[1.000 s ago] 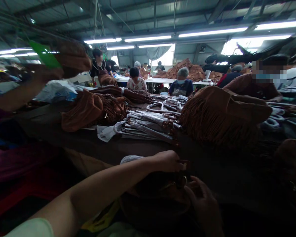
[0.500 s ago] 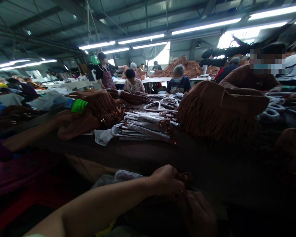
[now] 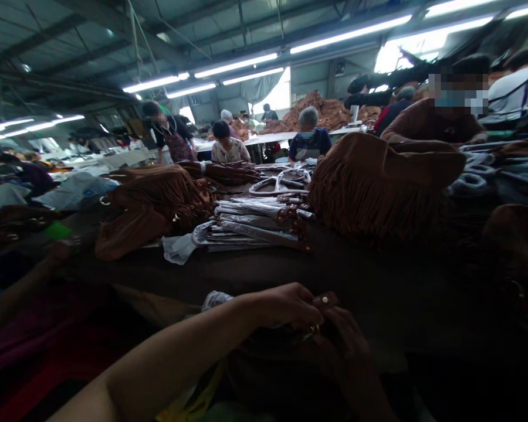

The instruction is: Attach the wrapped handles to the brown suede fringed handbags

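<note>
My left hand [image 3: 290, 305] is closed, with its fingers pinching the end of a brown bag strap [image 3: 330, 300] that carries a round metal stud. Below the pinch, a small metal ring or clasp [image 3: 311, 333] catches the light. My right hand [image 3: 347, 337] meets it from the right, fingers bent around the same strap end; its lower part is lost in shadow. Clear plastic wrap [image 3: 215, 299] shows behind my left forearm. Whatever dark material lies beneath both hands is too dim to make out.
Plastic-wrapped bag straps [image 3: 250, 225] lie stacked on the dark table [image 3: 193, 272]. Brown fringed bags are heaped at the left [image 3: 158, 196] and right [image 3: 378, 181]. A co-worker's hand [image 3: 59, 253] is at far left near a green object [image 3: 58, 231]. Other people sit across the table.
My hands have shifted slightly up, and the studded strap end and metal ring now show more clearly. The co-worker's arm has moved left, away from the left bag pile, with the green object.
</note>
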Available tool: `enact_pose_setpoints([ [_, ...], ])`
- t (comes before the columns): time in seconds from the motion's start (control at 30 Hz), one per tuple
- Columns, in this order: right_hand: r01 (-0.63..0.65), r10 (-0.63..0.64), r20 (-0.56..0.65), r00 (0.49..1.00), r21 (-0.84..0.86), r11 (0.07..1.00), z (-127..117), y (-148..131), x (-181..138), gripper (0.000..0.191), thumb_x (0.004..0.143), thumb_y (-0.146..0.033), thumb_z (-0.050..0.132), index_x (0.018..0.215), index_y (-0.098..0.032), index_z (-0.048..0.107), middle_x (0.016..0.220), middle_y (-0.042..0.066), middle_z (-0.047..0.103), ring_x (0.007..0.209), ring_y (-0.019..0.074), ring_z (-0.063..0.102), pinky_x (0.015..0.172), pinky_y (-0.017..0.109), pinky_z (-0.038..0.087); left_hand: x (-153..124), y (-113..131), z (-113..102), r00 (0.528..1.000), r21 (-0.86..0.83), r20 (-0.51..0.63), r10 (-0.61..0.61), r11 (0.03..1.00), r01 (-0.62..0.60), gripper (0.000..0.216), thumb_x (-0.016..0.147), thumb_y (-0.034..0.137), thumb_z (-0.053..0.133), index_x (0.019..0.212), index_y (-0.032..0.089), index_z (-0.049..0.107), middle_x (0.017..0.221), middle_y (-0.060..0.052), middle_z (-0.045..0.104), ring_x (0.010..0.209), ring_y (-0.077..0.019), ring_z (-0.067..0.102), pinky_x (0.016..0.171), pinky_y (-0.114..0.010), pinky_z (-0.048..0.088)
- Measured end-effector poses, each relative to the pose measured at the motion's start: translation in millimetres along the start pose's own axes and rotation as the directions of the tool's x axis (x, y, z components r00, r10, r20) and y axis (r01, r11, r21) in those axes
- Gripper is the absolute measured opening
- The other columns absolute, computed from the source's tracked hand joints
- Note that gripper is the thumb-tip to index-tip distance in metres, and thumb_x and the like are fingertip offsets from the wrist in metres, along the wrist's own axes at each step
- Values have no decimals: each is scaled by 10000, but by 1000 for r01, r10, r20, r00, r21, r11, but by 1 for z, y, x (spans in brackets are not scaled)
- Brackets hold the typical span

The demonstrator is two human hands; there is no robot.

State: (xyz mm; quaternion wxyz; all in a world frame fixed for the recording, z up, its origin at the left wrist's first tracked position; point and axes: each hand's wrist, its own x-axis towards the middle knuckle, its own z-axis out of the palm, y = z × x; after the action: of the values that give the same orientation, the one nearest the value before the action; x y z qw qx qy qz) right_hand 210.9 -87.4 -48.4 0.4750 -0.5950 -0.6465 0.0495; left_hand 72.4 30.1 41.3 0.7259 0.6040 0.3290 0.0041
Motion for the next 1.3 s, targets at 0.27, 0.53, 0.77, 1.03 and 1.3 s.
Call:
enact_pose_setpoints([
  [0.27,43,-57,-80,995,-167,985,9,-9,11,337,862,-447,581,1096,-204,579,1072,107,628,1005,272,580,856,456,491,-5,-10,-15,1000,-87,-19,16,996,-17,211,587,265,737,668,114,614,536,45,501,442,-48,403,434,-187,272],
  [0.53,-11,11,11,1000,-21,1000,14,-14,17,341,859,-410,589,1140,-219,558,1145,102,597,1049,252,576,854,402,516,-15,-13,-19,997,-136,-6,80,987,-80,266,600,290,770,744,96,660,588,31,531,456,-36,401,447,-179,275],
  [0.77,-27,25,35,999,41,999,19,-9,13,307,857,-419,599,1111,-246,593,1137,92,591,1015,249,590,834,392,531,-14,-15,-18,999,-250,-36,2,968,-11,241,595,284,751,699,81,672,489,42,475,404,-46,375,419,-195,277],
  [1.03,-57,56,51,997,22,998,17,-8,8,344,868,-409,584,1155,-220,586,1139,103,592,1022,259,590,841,401,533,-12,-21,-12,998,-379,-14,-67,924,56,192,642,258,715,700,94,633,484,66,410,386,-32,344,399,-172,262],
  [1.3,-59,52,108,993,65,996,14,-6,19,373,808,-403,654,1123,-213,595,1148,96,590,1033,249,592,851,379,534,-8,-15,-12,988,-427,-38,-151,896,121,196,643,281,674,642,106,586,446,74,387,359,-43,324,389,-187,290],
])
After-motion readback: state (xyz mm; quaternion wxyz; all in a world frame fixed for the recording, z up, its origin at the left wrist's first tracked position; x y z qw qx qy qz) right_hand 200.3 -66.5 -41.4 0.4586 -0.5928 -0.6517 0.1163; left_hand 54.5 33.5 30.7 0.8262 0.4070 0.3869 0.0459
